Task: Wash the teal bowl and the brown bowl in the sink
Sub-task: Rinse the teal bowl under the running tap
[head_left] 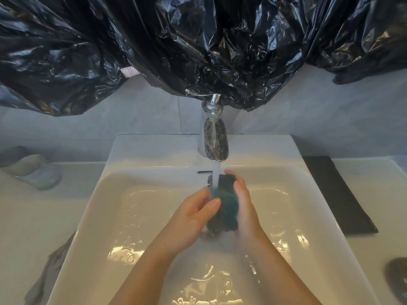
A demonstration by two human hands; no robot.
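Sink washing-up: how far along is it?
Nothing looks finished yet. In hand: the left hand and right hand hold the teal bowl under water running from the tap, over the sink. Left to do: a dark round thing at the counter's right edge, possibly the brown bowl, lies outside the sink, untouched.

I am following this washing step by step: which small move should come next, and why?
Probably turn the teal item slightly under the water stream: the left hand and right hand hold it between them, and the stream hits only its upper part.
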